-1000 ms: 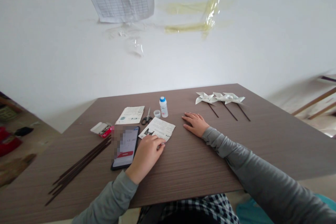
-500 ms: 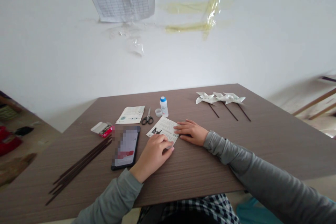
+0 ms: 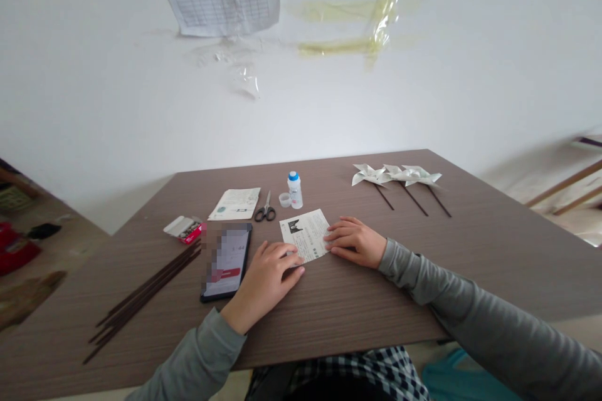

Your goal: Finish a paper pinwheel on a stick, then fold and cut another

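Note:
A square of printed paper [image 3: 305, 232] with a small dark picture lies flat on the brown table [image 3: 376, 301]. My left hand [image 3: 273, 269] rests at its lower left edge, fingers apart, fingertips on the paper's border. On the right edge lie the fingertips of my right hand [image 3: 355, 241], its fingers stretched out and slightly spread. Neither hand grips anything. Just behind the paper stand a white bottle with a blue cap [image 3: 295, 190] and a small clear cup [image 3: 285, 200]. Black-handled scissors [image 3: 266, 210] lie to their left.
A phone [image 3: 226, 262] lies left of my left hand. Beyond it are dark sticks [image 3: 143, 301], an open red-and-white box [image 3: 184, 229] and more printed paper [image 3: 234, 204]. Several paper pinwheels [image 3: 397, 176] on sticks lie at the back right, near the wall.
The paper square has turned and now sits slightly further right. My left hand has moved a little left and my right hand a little right, uncovering more of the paper.

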{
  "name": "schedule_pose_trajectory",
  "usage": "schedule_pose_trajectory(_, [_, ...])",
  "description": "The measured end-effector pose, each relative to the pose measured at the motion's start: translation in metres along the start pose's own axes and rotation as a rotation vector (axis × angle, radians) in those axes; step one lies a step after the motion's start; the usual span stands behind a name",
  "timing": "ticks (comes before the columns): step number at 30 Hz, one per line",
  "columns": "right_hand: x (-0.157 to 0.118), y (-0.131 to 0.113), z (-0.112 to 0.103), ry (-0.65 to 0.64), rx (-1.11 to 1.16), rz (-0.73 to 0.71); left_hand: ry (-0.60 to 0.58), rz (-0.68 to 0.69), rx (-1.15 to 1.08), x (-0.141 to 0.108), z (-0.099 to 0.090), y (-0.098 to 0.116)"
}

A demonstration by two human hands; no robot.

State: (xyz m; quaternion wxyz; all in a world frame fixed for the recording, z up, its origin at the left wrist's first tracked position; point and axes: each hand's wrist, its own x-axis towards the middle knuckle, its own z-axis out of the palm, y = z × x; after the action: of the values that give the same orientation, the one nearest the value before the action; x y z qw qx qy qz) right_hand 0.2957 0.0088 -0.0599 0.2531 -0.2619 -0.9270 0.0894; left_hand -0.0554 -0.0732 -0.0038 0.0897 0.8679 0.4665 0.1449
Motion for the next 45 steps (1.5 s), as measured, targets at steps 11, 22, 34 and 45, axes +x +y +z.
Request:
schedule_pose_trajectory(11, [-0.003, -0.002, -0.01, 0.067, 0.03, -0.137, -0.047, -0.118, 0.05, 0.008, -0.003, 0.002])
schedule_pose_trajectory(22, [0.002, 0.002, 0.0, 0.118, 0.201, -0.014, 0.051, -0.162, 0.101, 0.018, 0.003, -0.001])
schedule_pose_trajectory(34, [0.019, 0.003, 0.011, 0.054, -0.019, 0.246, 0.053, -0.117, 0.146, 0.05, 0.007, 0.015])
schedule_pose_trajectory(45, [0.019, -0.015, -0.008, -0.142, -0.233, 0.436, 0.085, -0.105, 0.172, 0.042, 0.002, 0.017])
